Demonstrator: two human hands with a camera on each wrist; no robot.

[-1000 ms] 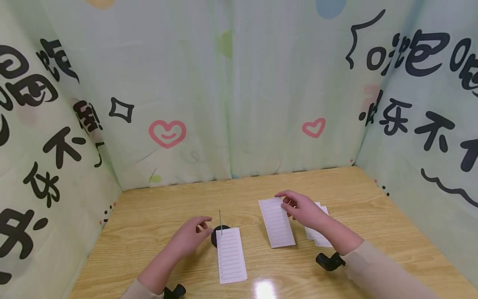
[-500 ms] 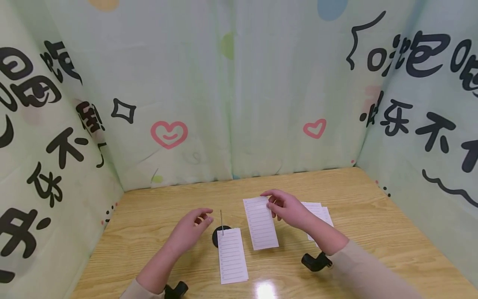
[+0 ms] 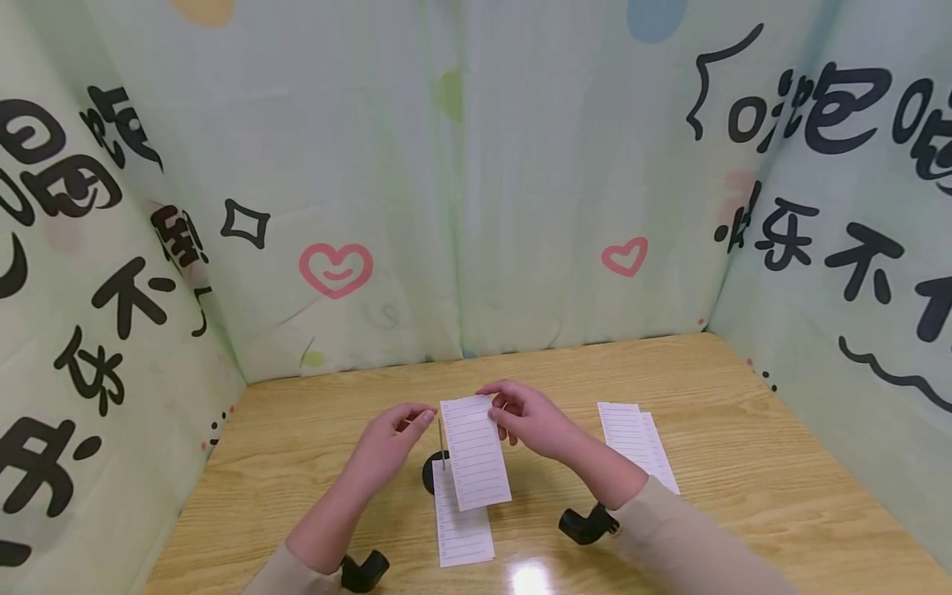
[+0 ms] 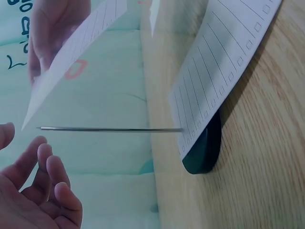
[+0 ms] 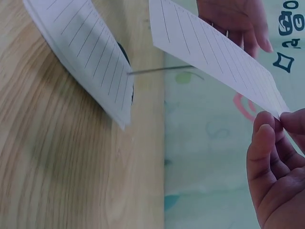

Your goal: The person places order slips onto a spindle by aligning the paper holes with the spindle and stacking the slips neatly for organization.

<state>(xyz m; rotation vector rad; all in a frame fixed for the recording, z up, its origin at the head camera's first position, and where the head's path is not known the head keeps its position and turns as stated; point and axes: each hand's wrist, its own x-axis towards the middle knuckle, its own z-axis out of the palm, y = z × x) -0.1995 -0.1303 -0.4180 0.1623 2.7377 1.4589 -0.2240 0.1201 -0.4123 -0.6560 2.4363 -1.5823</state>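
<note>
My right hand pinches a lined paper slip by its upper right corner, between thumb and fingers. The slip hangs tilted above the table, its left corner close to the tip of a thin metal spike. That spike stands upright on a round black base. Several lined slips with small checkboxes are pierced by it and lie low at the base. My left hand is raised beside the spike tip, fingers loosely bent and holding nothing. In the left wrist view its thumb and fingertips are apart.
On the right of the wooden table, more lined slips lie overlapping. Printed curtains close off the back and both sides. A black wrist camera mount sits at the right wrist, another at the left.
My right hand has carried the slip leftward from near the slips on the right to beside the spike. My left hand has risen slightly toward the spike tip.
</note>
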